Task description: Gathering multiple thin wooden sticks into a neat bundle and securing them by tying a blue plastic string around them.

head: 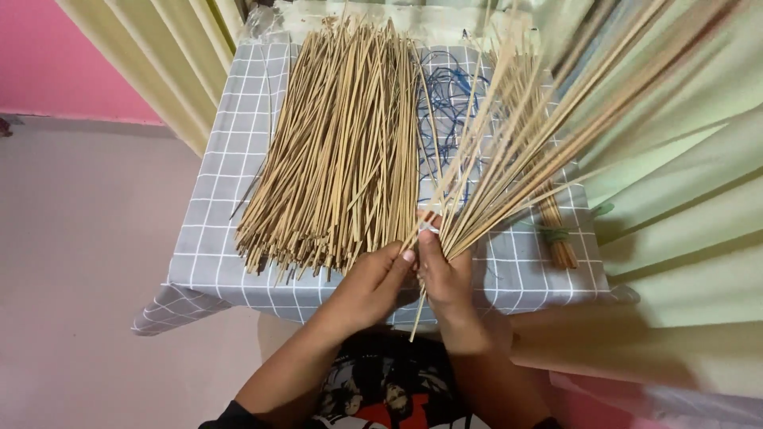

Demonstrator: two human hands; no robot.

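Gripping fanned bunch of thin tan sticks [524,151] in my right hand [445,274], near table edge; my left hand [373,282] pinches same bunch's base. Loose tan stick pile [342,151] left, on grey checked cloth [214,238].

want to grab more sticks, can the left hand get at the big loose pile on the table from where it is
Probably yes: the left hand sits right at the near ends of the loose stick pile with nothing between them, though its fingers touch the bunch held by the right hand.

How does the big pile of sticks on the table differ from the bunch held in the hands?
The big pile lies flat and loose on the checked cloth; the held bunch is raised and fans outward.
The pile is untouched; the bunch is gripped at its base by the right hand, with the left hand alongside.
Both are thin tan sticks.
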